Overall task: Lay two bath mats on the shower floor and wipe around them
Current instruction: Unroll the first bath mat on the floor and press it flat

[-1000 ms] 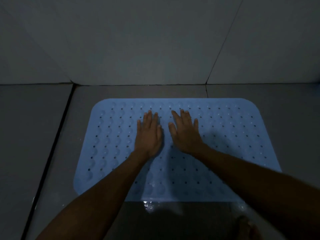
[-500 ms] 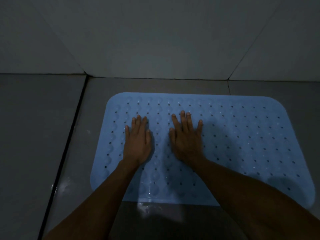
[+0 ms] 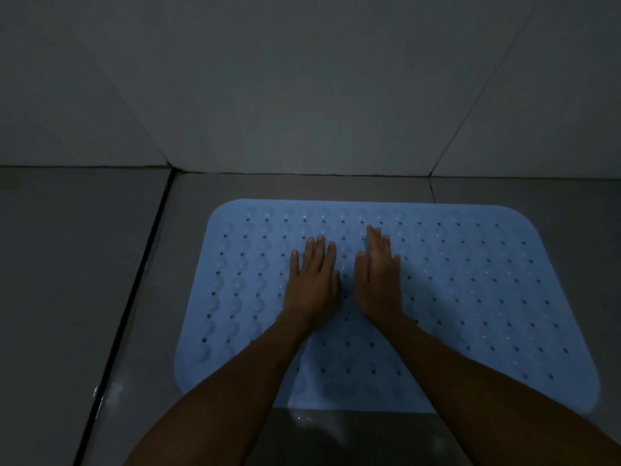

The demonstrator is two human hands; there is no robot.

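Note:
A light blue rubber bath mat (image 3: 477,290) with rows of small holes lies flat on the grey tiled shower floor (image 3: 77,280). My left hand (image 3: 314,284) rests palm down on the mat's left half, fingers straight and close together. Beside it, a small gap away, my right hand (image 3: 379,277) lies flat near the mat's middle, fingers pointing at the wall. Neither hand holds anything. Only one mat is in view; no cloth is visible.
The grey tiled wall (image 3: 302,95) rises just beyond the mat's far edge. A dark grout line (image 3: 134,290) runs along the floor left of the mat. Wet glints show on the floor (image 3: 302,422) at the mat's near edge.
Both hands have slid on the mat: first towards its left side, then back a little to the right and closer together. The view has shifted left and up the wall.

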